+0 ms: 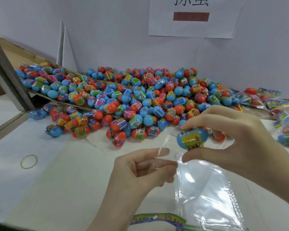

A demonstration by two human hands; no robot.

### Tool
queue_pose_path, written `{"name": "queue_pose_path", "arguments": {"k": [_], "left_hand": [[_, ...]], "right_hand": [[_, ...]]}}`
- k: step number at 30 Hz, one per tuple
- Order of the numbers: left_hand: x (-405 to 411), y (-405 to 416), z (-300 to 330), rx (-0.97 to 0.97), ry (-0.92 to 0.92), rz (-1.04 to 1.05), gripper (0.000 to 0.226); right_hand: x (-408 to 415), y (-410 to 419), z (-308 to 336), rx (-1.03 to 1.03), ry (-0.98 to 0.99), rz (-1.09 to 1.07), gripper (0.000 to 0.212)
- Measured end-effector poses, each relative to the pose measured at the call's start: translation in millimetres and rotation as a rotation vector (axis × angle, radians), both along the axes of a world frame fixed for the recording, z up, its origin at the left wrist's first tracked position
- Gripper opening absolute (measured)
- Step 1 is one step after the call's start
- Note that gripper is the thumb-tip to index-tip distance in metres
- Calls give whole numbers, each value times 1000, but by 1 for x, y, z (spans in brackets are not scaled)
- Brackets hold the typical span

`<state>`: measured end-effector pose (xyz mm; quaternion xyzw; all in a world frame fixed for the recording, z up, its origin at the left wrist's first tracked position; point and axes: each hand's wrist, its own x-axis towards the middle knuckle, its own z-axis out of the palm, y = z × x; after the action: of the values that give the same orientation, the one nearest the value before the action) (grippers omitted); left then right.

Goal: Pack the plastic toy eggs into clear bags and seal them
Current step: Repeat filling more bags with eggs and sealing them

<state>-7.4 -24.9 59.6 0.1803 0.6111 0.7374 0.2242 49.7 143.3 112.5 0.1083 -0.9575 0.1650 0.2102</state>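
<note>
My right hand (232, 139) grips a blue toy egg (192, 138) with a yellow label between thumb and fingers, just above the mouth of a clear bag (205, 194). My left hand (140, 169) pinches the bag's upper left edge, and the bag hangs down toward the table. A large heap of blue and orange toy eggs (132, 100) covers the table beyond my hands.
Filled bags of eggs (277, 107) lie at the right. A flat cardboard sheet (45, 95) under part of the heap slopes at the left. A rubber band (29, 161) lies on the white table (57, 189). A green printed card strip (158, 218) sits near the front edge.
</note>
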Motion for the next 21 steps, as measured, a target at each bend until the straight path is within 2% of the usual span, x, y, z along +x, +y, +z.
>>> {"name": "queue_pose_path", "arguments": {"k": [5,10,15,21], "left_hand": [[1,-1,0,-8,32,-39,41],[2,0,-2,-13,71,-35,41],[7,3,-4,-67,210,5,40],[11,5,-6,-124,366,77,45]], "right_hand": [[-1,-1,7,-45,-159,112,55],[1,-6,8,-70,-156,136,53],[2,-10,2,-105,-113,53,44],[2,-14,1,-162,-120,-9,52]]}}
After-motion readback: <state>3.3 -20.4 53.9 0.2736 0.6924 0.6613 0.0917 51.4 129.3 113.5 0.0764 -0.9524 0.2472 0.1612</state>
